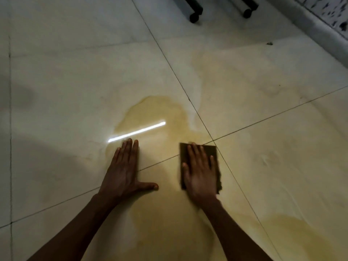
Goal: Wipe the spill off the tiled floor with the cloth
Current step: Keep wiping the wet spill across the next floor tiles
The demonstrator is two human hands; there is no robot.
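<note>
Tiled floor (75, 72), cloth (213, 150) lengthwise (away from body)

Open glossy cream tiled floor (66, 76) spreads ahead and to both sides of the hands. Far ahead, 2 black tubular furniture legs (195, 14) stand; a grey speckled wall base (310, 25) bounds the far right.

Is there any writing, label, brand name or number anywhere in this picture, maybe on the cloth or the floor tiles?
None can be read.
The brown cloth under the right hand shows no label or print.
The tiled floor, the yellowish spill and the left hand carry no text.
The dark specks on the wall strip at top right are a pattern, not letters.
</note>
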